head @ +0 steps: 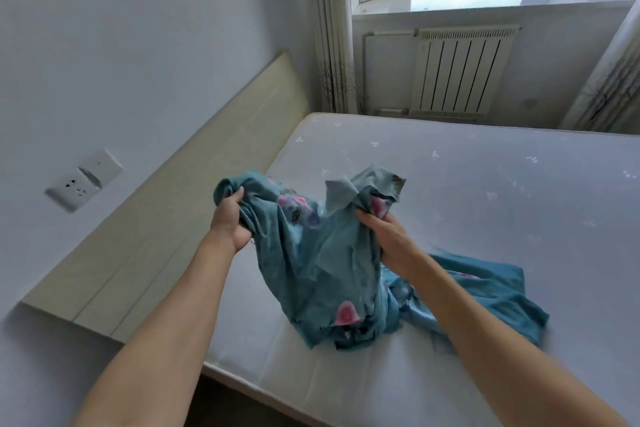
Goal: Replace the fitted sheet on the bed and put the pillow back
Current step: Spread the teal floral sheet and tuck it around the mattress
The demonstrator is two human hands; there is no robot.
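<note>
Sheet-spreading step: left hand (230,218) and right hand (389,239) each grip bunched teal sheet (311,253) above bare mattress (485,184); next, find a corner.

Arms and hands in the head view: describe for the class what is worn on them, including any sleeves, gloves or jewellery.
Both forearms are bare, with no sleeve in view. The left hand and right hand wear no gloves. No watch, bracelet or ring shows on the wrists or the visible fingers. No markings are visible.

Left hand (231,218) and right hand (391,239) gripping bunched teal floral sheet (311,253), above bare mattress (485,191)
</note>
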